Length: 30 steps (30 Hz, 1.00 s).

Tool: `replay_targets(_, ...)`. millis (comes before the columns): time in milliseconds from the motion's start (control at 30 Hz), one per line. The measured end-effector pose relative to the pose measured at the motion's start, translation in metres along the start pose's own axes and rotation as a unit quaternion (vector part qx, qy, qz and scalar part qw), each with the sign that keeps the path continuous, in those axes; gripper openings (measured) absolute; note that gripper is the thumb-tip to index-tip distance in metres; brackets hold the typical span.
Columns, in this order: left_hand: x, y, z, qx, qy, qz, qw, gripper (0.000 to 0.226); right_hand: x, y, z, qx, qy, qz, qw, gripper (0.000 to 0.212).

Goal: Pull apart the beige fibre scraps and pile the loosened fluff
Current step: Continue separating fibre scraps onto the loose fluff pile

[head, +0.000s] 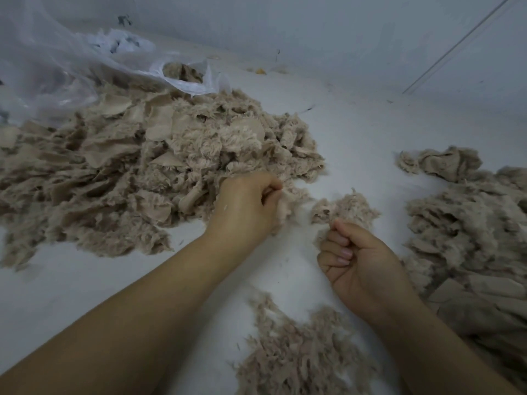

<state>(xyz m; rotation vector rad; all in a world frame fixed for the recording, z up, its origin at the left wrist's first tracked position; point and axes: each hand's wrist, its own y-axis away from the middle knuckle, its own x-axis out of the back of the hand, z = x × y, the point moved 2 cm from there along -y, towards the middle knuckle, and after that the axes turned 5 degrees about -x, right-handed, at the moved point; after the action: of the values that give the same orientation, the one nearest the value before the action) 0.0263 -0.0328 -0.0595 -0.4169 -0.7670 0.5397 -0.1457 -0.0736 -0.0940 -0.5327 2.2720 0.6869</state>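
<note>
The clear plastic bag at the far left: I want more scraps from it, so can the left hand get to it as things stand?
Probably not directly: the left hand grips a scrap, and the big beige scrap heap lies before the clear plastic bag.

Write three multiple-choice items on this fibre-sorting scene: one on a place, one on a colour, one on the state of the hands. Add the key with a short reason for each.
1. Where does the clear plastic bag lie?
A. at the far left, behind the big scrap heap
B. under the right hand
C. on the fluff nearest the camera

2. What colour is the surface under the fibre?
A. black
B. white
C. green

3. What are the hands doing?
A. both lie flat and open
B. only the right hand holds fibre
C. each grips fibre

Key: 1 A, the bag sits at the upper left past the heap. 2 B, bare white shows between the piles. 3 C, the left hand pinches a scrap at the heap's edge and the right hand is curled round a tuft.
</note>
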Motion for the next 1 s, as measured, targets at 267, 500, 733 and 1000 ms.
replay_targets(267, 0.001, 0.003, 0.032, -0.165, -0.305, -0.090, 0.934, 0.023, 0.003, -0.005, 0.001, -0.004, -0.038, 0.030, 0.999, 0.014)
replay_targets(500, -0.066, -0.014, 0.040, -0.171, -0.266, -0.253, 0.914, 0.012, 0.004, -0.008, 0.000, 0.009, -0.035, 0.022, 0.999, 0.015)
replay_targets(733, -0.071, -0.010, 0.043, -0.214, -0.286, -0.272, 0.894, 0.015, 0.008, -0.008, -0.003, 0.000, -0.087, 0.050, 0.995, 0.014)
replay_targets(1000, -0.029, 0.008, 0.030, -0.027, -0.033, -0.243, 0.969, 0.015, 0.007, -0.007, -0.004, -0.002, -0.097, 0.060, 0.994, 0.017)
